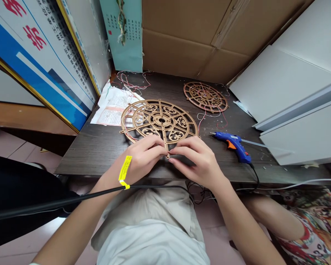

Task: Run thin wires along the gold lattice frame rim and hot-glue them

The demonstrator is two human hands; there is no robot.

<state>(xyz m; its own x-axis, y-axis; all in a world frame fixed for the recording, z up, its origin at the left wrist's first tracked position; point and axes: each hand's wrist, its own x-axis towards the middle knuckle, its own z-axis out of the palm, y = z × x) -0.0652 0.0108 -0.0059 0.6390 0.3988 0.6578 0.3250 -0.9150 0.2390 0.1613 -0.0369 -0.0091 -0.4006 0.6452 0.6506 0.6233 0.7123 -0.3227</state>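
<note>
A round openwork wooden disc (163,119) with spokes and scroll cutouts lies near the table's front edge, tilted slightly up. At its near rim my left hand (146,156) is closed, fingertips pressed against the disc beside a small tab. From the other side my right hand (197,160) closes on the same spot, with thumb and forefinger around the tab. A bit of thin red wire shows between the fingertips, partly hidden by them. More thin wire runs along the disc's left rim.
A second wired wooden disc (205,97) lies at the back right. To the right rests a blue glue gun (233,143) with its cord. Printed paper (113,106) and tangled wires (134,81) lie at left. A black cable (99,195) crosses before my lap. Another person's leg (273,217) is at right.
</note>
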